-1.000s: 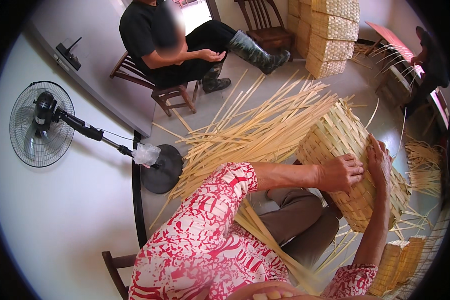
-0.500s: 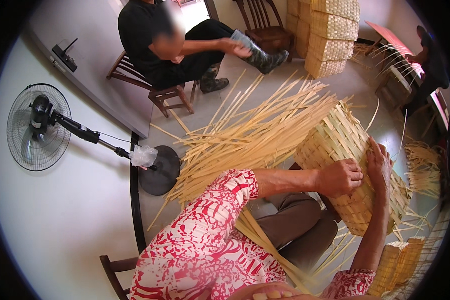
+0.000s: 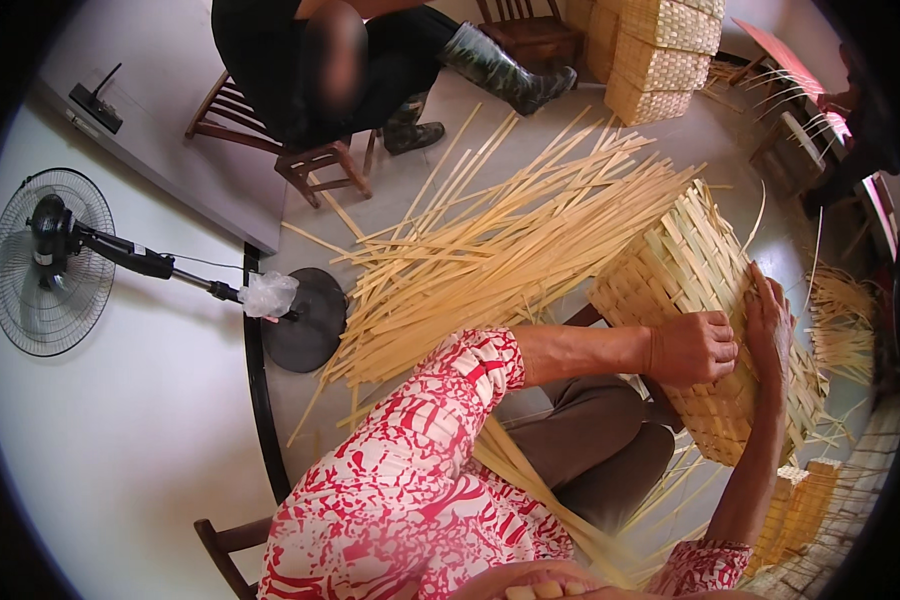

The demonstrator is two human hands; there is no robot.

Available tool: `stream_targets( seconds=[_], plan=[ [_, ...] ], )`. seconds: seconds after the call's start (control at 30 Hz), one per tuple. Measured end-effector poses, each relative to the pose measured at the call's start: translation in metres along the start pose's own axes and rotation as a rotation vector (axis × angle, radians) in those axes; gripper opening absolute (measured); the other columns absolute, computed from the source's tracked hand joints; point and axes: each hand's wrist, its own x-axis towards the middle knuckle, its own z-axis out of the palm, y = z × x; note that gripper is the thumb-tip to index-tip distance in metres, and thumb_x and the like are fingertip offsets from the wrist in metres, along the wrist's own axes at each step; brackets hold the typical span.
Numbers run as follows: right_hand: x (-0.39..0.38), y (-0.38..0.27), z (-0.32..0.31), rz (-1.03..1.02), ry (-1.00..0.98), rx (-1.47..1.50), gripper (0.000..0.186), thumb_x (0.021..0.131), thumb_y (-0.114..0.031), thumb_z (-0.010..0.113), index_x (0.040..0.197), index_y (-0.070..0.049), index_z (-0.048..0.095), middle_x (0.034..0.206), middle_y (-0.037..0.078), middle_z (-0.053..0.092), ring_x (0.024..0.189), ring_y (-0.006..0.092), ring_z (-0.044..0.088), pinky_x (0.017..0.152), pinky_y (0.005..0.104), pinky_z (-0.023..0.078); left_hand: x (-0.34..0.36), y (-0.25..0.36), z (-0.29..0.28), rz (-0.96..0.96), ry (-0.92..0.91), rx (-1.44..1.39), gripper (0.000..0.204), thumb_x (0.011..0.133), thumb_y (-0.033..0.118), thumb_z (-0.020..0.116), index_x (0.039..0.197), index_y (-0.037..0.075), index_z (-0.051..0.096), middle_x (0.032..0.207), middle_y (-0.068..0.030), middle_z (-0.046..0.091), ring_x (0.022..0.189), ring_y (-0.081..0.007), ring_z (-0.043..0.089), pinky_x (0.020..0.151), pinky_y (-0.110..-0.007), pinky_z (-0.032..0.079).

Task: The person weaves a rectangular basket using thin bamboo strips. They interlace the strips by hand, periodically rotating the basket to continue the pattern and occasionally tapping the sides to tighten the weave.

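A woven basket (image 3: 660, 262) of pale bamboo-like strips leans tilted at my knees, some strip ends sticking up from it. My left hand (image 3: 692, 348) is closed in a fist against its weave; whatever the fingers pinch is hidden. Along the basket's right side lies my right hand (image 3: 768, 325), fingers stretched out and pressed flat on the weave. A bundle of long flat strips (image 3: 530, 480) rests across my lap, under my left arm.
A large heap of loose strips (image 3: 510, 260) covers the floor ahead. On the left stands a fan (image 3: 305, 320). A person (image 3: 270, 80) sits on a wooden chair beyond, near stacked woven baskets (image 3: 660, 60). Another person (image 3: 850, 130) is at the far right.
The view has shifted slightly. The seated person ahead has leaned forward and the arm has moved up. My left hand has shifted slightly right against the basket; my right stays on its side.
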Motion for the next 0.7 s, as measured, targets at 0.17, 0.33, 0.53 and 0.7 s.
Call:
stream_targets(
  seconds=[0.17, 0.33, 0.53, 0.7],
  plan=[
    [-0.009, 0.002, -0.003, 0.022, 0.025, -0.030, 0.046, 0.102, -0.024, 0.051, 0.148, -0.023, 0.056, 0.140, 0.005, 0.058, 0.127, 0.0316, 0.055, 0.113, 0.0530, 0.034, 0.004, 0.002, -0.001, 0.018, 0.012, -0.003, 0.017, 0.072, 0.019, 0.064, 0.084, 0.006, 0.067, 0.092, -0.0060, 0.065, 0.091, -0.0223, 0.065, 0.091, -0.038, 0.052],
    [0.007, 0.001, 0.007, -0.201, 0.318, 0.008, 0.053, 0.098, -0.027, 0.058, 0.151, -0.019, 0.052, 0.139, 0.015, 0.059, 0.129, 0.0374, 0.054, 0.110, 0.0509, 0.038, -0.005, -0.011, -0.008, 0.034, -0.121, -0.031, 0.022, 0.079, 0.020, 0.067, 0.095, 0.004, 0.066, 0.103, -0.0111, 0.069, 0.102, -0.0282, 0.067, 0.093, -0.041, 0.055],
    [-0.009, -0.024, -0.068, -0.252, 0.523, -0.034, 0.039, 0.090, -0.021, 0.070, 0.126, -0.006, 0.066, 0.127, 0.016, 0.065, 0.125, 0.0377, 0.056, 0.105, 0.0510, 0.043, -0.027, -0.048, -0.047, -0.044, -0.129, -0.073, 0.056, 0.072, 0.024, 0.087, 0.124, 0.012, 0.071, 0.125, -0.0038, 0.071, 0.113, -0.0252, 0.068, 0.097, -0.038, 0.054],
    [-0.059, 0.037, -0.059, -0.109, 0.297, -0.335, 0.045, 0.099, -0.030, 0.062, 0.142, -0.019, 0.060, 0.140, 0.010, 0.060, 0.133, 0.0346, 0.052, 0.112, 0.0503, 0.035, -0.033, -0.056, -0.052, -0.005, -0.181, -0.052, 0.055, 0.075, 0.030, 0.084, 0.126, 0.014, 0.070, 0.129, -0.0012, 0.069, 0.117, -0.0227, 0.065, 0.099, -0.037, 0.052]
  ],
)
